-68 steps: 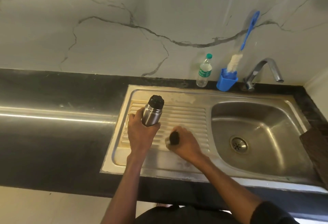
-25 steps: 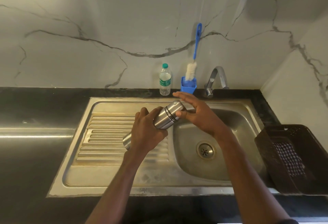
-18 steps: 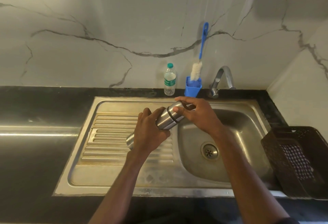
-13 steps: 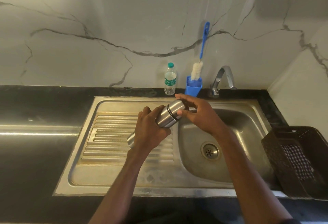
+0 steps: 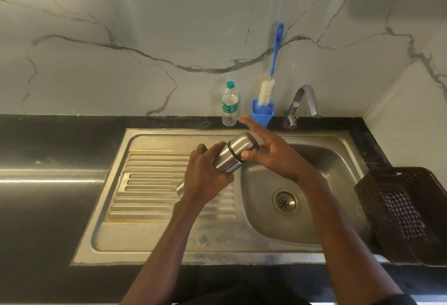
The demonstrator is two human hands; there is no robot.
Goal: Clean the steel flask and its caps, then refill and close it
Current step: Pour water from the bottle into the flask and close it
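L hand [image 5: 205,175] grips the cylindrical brushed-steel flask [image 5: 228,159] round its middle, fingers curled on the body. Flask is tilted, cap end up and to the right, base end down-left, held over the seam between the ribbed drainboard and the basin of the stainless steel sink [image 5: 150,244]. The steel outer cap [image 5: 244,144] sits on the flask's top end, a black ring below it. R hand [image 5: 271,152] is at the cap: fingers straight and spread apart, palm against the cap's far side, thumb tip touching the cap near the ring; not wrapped round it.

At the back edge of the black bench [image 5: 48,208], behind the sink: a clear plastic water bottle w/ green cap [image 5: 229,105], just beside it a blue plastic holder [image 5: 263,113] w/ a blue-handled white bottle brush [image 5: 272,72] standing in it and leaning on the marble wall, then the curved chrome tap [image 5: 303,101]. At the bench's right edge, a dark plastic basket [image 5: 377,208] w/ a checked cloth [image 5: 401,213] inside.
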